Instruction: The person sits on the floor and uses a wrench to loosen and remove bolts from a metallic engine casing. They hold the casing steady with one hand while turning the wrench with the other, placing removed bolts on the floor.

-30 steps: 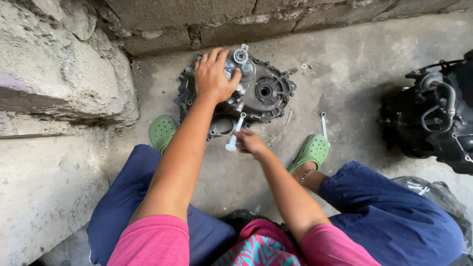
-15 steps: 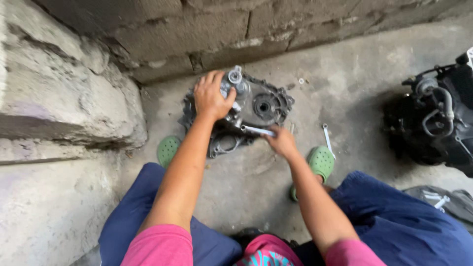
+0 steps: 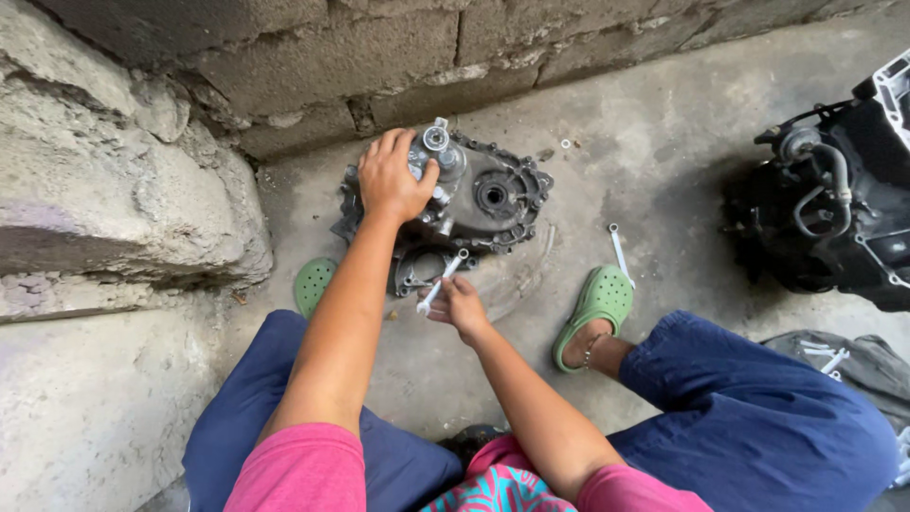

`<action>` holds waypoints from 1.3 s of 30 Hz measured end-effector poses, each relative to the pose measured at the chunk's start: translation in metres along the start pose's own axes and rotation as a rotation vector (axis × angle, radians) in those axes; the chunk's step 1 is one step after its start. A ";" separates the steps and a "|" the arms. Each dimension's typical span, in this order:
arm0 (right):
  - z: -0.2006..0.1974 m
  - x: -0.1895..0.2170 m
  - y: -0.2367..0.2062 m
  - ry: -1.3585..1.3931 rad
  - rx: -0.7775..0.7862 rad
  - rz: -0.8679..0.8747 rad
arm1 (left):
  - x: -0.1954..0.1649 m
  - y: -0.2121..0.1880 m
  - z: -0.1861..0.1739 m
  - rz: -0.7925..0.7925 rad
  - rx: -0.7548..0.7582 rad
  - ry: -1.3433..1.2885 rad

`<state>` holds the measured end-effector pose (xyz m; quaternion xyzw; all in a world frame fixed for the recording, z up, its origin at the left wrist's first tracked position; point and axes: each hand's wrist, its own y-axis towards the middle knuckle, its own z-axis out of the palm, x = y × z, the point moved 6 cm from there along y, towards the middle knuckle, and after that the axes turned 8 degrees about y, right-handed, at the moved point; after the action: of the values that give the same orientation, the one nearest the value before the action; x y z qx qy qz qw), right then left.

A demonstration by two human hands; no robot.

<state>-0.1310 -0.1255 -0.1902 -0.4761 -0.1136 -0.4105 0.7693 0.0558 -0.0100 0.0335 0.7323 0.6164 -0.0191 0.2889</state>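
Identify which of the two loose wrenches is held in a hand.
The wrench in the right hand, by the engine casing. The other wrench lies untouched on the floor beside the green clog.
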 end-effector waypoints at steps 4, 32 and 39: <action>0.019 0.004 0.015 0.064 -0.012 -0.005 | 0.001 -0.001 0.000 0.016 -0.009 0.005; -0.028 0.206 0.016 -1.723 -0.120 -0.578 | 0.001 -0.001 -0.001 0.006 0.006 0.015; -0.072 0.068 -0.022 -0.181 -0.102 -0.154 | 0.004 -0.003 0.001 0.004 0.011 0.015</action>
<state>-0.1193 -0.2256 -0.1757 -0.5394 -0.1978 -0.4289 0.6971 0.0540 -0.0065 0.0302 0.7352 0.6170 -0.0163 0.2802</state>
